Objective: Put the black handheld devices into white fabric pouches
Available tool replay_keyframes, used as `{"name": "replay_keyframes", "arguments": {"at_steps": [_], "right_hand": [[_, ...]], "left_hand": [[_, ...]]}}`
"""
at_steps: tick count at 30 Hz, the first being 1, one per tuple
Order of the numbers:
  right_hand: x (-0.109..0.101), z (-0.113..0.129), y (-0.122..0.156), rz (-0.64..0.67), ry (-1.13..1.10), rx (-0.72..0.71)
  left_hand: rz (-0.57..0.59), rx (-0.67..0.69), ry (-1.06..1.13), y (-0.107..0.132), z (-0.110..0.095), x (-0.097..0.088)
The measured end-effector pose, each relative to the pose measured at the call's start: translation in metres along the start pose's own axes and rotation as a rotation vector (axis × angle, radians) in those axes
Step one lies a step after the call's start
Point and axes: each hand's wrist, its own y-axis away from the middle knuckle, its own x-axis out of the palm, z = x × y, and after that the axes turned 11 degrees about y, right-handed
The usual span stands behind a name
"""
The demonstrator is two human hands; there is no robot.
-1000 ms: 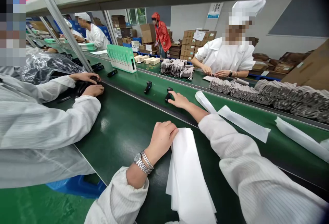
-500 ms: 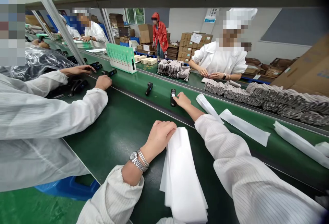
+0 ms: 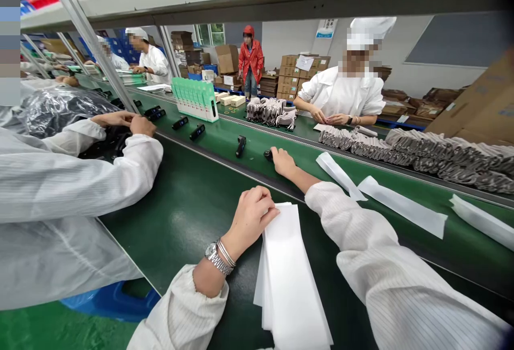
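My left hand [image 3: 252, 215] rests curled on the top left corner of a stack of white foam sleeves [image 3: 289, 280] lying on the dark green bench in front of me. My right hand [image 3: 283, 161] reaches forward onto the green conveyor belt [image 3: 225, 138] and closes over a small black device [image 3: 268, 154], most of which it hides. Another black device [image 3: 240, 145] lies on the belt just left of it. I wear a metal watch and bracelets on the left wrist.
Several more black devices [image 3: 196, 131] ride the belt further left. White sleeves [image 3: 401, 205] lie on the belt to the right. A co-worker's arms [image 3: 80, 173] work at my left. Across the belt a person handles grey pouches [image 3: 421, 152]; green boxes [image 3: 195, 98] stand beyond.
My right hand has closed over the black device and covers more of it. The devices on the belt have shifted right. The neighbour's hands have drawn together. My left hand stays on the sleeves.
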Motion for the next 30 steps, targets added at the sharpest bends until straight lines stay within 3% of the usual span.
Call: {"name": "replay_keyframes", "arguments": {"at_steps": [3,7,9,13,18,20,23,30], "right_hand": [[-0.015,-0.006,0.022,-0.074,-0.223,-0.013],[-0.048,-0.004,0.074,-0.111,-1.148,-0.045],[-0.065,0.001,0.105,-0.09,-1.399,-0.087],[-0.082,0.012,0.15,-0.057,-1.477,-0.096],[-0.067,0.018,0.173,0.019,-1.347,-0.146],[-0.059,0.02,0.18,0.149,-1.339,-0.176],[-0.052,0.021,0.186,0.452,-1.435,-0.223],[-0.061,0.017,0.191,0.881,-1.623,-0.302]], "left_hand": [[-0.007,0.011,0.014,0.0,0.0,0.0],[-0.018,0.006,0.017,0.0,0.0,0.0],[-0.023,-0.002,0.029,0.0,-0.001,0.0],[-0.045,-0.015,0.099,0.0,-0.009,-0.001],[-0.099,0.011,0.243,-0.001,-0.022,-0.002],[-0.18,0.012,0.268,-0.001,-0.026,-0.002],[-0.304,-0.033,0.275,-0.001,-0.027,-0.003],[-0.342,-0.132,0.332,-0.004,-0.024,-0.001]]}}
